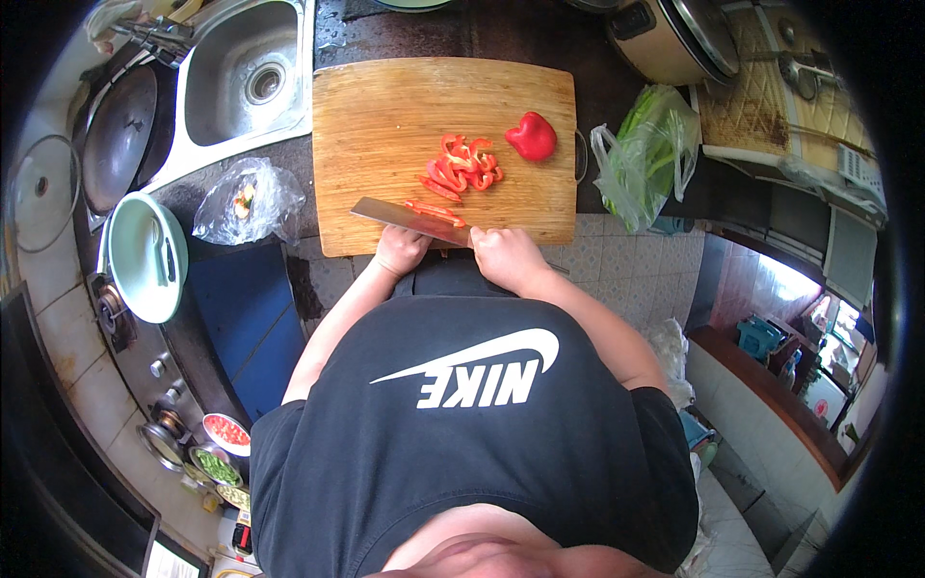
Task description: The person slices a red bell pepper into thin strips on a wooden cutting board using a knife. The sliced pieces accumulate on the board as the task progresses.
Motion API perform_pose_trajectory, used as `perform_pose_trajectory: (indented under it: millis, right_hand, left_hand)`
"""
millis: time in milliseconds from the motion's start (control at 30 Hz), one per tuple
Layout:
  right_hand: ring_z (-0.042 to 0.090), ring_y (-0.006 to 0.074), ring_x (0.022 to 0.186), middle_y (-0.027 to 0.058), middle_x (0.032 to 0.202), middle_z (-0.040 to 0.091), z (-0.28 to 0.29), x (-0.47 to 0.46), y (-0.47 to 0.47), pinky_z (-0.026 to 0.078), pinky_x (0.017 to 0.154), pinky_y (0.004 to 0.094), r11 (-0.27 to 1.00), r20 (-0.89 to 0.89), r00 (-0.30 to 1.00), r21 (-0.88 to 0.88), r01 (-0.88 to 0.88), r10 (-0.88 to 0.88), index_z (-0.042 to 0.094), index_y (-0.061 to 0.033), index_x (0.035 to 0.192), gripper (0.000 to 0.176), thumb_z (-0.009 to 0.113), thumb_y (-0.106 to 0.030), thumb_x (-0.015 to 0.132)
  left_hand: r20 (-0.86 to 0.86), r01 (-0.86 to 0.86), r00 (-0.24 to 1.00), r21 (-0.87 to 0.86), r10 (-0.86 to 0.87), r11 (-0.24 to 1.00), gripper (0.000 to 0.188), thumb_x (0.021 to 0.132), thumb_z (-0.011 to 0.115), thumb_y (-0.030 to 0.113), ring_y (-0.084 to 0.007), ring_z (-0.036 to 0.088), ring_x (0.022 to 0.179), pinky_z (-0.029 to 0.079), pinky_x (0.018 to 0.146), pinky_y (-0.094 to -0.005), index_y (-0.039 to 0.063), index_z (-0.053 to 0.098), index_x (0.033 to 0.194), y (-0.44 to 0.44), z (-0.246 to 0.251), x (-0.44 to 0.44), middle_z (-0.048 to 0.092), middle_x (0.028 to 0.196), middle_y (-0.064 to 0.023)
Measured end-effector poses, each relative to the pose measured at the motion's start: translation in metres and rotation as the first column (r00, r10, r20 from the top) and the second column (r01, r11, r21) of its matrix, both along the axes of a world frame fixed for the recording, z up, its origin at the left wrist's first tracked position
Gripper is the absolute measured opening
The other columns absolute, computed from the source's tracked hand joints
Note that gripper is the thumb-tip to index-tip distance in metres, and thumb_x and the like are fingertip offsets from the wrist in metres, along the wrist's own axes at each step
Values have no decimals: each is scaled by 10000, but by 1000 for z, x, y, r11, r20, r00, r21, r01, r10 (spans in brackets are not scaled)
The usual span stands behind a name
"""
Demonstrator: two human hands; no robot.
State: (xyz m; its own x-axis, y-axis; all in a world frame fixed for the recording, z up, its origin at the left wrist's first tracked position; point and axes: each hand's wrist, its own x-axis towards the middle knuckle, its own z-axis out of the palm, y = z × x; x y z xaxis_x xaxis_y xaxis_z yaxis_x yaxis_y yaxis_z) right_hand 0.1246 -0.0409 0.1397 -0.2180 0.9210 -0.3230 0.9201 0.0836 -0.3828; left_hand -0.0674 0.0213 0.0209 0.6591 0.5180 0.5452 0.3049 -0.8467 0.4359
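Note:
My right hand (506,256) grips the handle of a cleaver (412,219), whose broad blade points left across the near edge of a wooden cutting board (361,130). Close against the blade's near side is my left hand (402,249), fingers curled; what it holds is hidden, though a bit of red shows beside it. A few red pepper strips (433,211) lie along the blade's far side. Beyond them is a pile of cut red pepper strips (464,165). A larger piece of red pepper (532,136) rests at the board's right.
Left of the board are a steel sink (242,79), a plastic bag with scraps (249,202) and a pale green basin (144,256) holding utensils. To the right lies a bag of green vegetables (647,155), near a rice cooker (668,40). Bowls of chopped food (227,431) stand at lower left.

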Motion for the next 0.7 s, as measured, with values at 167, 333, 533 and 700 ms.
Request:
perform_pose_trajectory:
  millis: [167, 333, 533, 700]
  right_hand:
    - [629, 333, 593, 184, 622, 610, -4, 3, 0, 504, 543, 444, 1000, 11, 1000, -21, -5, 5, 585, -17, 787, 170, 464, -129, 829]
    - [628, 339, 594, 192, 619, 608, -2, 0, -1, 505, 541, 444, 1000, 23, 1000, -25, 9, -9, 572, -13, 778, 173, 456, -127, 836]
    - [627, 343, 595, 203, 619, 604, -4, -6, -2, 509, 552, 437, 992, -8, 994, -65, 104, -105, 567, 0, 743, 159, 458, -101, 797]
    - [623, 357, 597, 213, 632, 604, -10, -4, 4, 503, 550, 455, 995, -45, 996, -79, 68, -72, 571, 3, 759, 199, 435, -115, 842]
  left_hand:
    - [-55, 11, 998, -35, -13, 999, 137, 614, 607, 72, -258, 605, 752, 492, 647, -383, 78, 650, 744, -3, -3, -2, 624, 819, -55]
    - [-72, 8, 997, -12, -9, 1000, 112, 598, 603, 75, -237, 598, 702, 493, 604, -360, 77, 635, 705, -2, -5, -3, 611, 774, -47]
    - [-60, 11, 998, -36, -13, 999, 102, 580, 602, 73, -224, 592, 679, 490, 571, -351, 72, 626, 680, -1, -1, -2, 600, 746, -48]
    - [-70, 3, 998, -23, -5, 1000, 95, 567, 603, 71, -215, 588, 669, 487, 554, -335, 66, 621, 660, 0, 4, 0, 593, 743, -51]
